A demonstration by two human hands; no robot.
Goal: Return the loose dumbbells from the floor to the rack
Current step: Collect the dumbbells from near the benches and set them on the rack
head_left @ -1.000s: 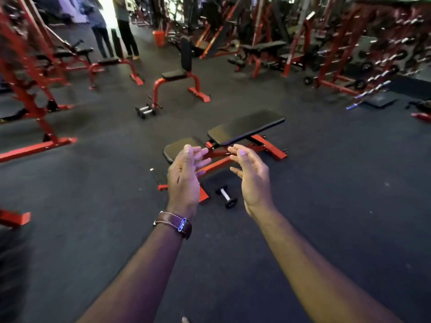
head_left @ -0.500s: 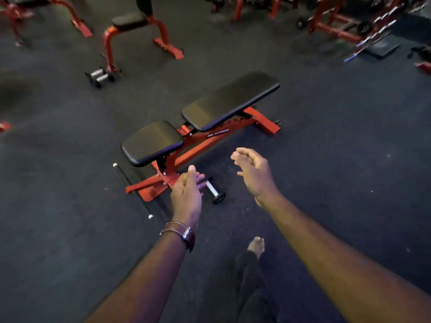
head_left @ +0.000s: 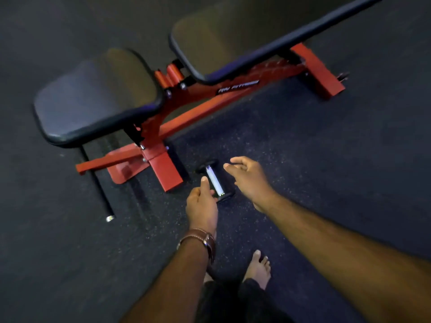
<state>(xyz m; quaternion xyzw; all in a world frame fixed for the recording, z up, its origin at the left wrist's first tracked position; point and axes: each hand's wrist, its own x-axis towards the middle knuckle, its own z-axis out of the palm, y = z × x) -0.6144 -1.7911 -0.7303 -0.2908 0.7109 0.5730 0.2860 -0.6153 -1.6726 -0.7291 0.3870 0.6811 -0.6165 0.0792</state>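
Note:
A small dumbbell (head_left: 215,180) with black ends and a shiny silver handle lies on the dark rubber floor beside the red foot of a bench. My left hand (head_left: 201,206) hangs just left of it, fingers loosely curled, thumb next to the handle, holding nothing. My right hand (head_left: 250,179) hovers just right of the dumbbell with fingers spread, also empty. Neither hand grips the dumbbell. No rack is in view.
A red-framed adjustable bench (head_left: 186,106) with black pads stands right behind the dumbbell. A thin black bar (head_left: 98,183) lies on the floor under its seat end. My bare feet (head_left: 257,268) stand on the floor below my hands.
I have come closer and the view has tilted down at the dumbbell. Both hands have dropped toward it, one on each side. The rest of the gym has left the view.

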